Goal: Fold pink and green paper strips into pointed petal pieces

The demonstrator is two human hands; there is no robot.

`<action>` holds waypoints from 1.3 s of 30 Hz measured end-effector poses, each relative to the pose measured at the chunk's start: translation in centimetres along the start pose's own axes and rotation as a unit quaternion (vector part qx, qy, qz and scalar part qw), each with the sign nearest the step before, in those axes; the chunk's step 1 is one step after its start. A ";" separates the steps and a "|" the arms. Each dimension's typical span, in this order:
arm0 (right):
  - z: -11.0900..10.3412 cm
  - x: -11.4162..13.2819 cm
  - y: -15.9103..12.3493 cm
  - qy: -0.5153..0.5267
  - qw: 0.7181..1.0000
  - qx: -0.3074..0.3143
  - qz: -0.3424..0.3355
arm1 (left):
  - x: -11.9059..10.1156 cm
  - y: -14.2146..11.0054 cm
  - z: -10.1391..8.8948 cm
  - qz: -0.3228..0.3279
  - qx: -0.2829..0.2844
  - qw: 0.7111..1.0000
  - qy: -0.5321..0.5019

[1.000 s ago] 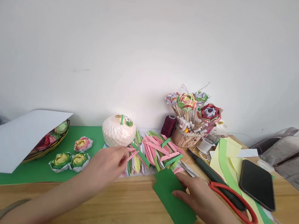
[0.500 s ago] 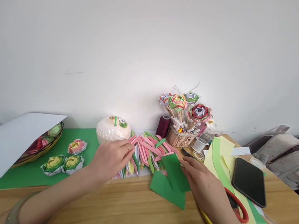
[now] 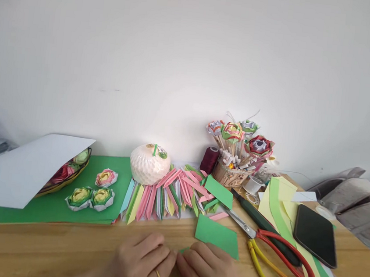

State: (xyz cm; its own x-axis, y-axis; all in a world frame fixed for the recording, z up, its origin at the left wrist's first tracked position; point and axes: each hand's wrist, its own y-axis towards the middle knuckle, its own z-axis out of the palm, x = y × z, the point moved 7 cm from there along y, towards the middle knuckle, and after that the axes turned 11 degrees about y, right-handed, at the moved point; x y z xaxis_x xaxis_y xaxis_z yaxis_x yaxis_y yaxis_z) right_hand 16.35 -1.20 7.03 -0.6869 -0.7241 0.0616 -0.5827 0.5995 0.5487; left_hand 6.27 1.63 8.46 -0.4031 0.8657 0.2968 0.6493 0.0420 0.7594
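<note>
My left hand (image 3: 145, 260) and my right hand (image 3: 209, 271) meet at the front edge of the wooden table, fingers curled and closed together. Between them a sliver of green paper (image 3: 184, 249) shows; my hands cover most of it. Just behind my right hand lies a flat green paper rectangle (image 3: 217, 234). Another green paper rectangle (image 3: 218, 191) rests on a pile of folded paper strips (image 3: 172, 194) in pink, green, yellow and white. Scissors (image 3: 254, 236) with red and yellow handles lie to the right, partly over a dark-handled tool (image 3: 262, 221).
Paper flowers (image 3: 102, 196) sit on a green sheet (image 3: 103, 165) at left, beside a basket under white paper (image 3: 36, 167). A wrapped white round object (image 3: 149, 165), a thread spool (image 3: 209, 159) and a flower basket (image 3: 232, 176) stand behind. A phone (image 3: 315, 233) lies right.
Both hands have come back toward me and together, with green paper between them. My right hand has left the green rectangles, one now on the folded strips. The scissors are uncovered.
</note>
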 end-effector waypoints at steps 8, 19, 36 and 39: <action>4.1 -0.9 -0.5 0.120 0.990 0.037 0.068 | 2.1 -5.6 0.9 -0.055 0.098 0.993 -0.046; 5.1 -1.9 -1.1 0.216 0.957 0.072 0.183 | 4.0 -9.3 2.5 -0.242 0.272 0.892 -0.267; 6.6 -4.1 -2.1 0.230 0.914 0.058 0.329 | 5.1 -10.7 5.8 -0.343 0.392 0.818 -0.245; 6.6 -4.2 -2.5 0.204 0.914 0.046 0.347 | 5.1 -11.4 6.3 -0.356 0.411 0.801 -0.251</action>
State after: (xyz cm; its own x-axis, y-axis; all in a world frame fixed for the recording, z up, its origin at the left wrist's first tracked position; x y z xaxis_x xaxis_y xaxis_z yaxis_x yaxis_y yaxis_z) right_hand 17.86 2.63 -0.13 -0.6964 -0.2151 0.6846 -0.1156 0.9752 0.1888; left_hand 0.89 8.65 -2.29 -0.6843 0.5588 -0.4684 0.6582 0.7499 -0.0670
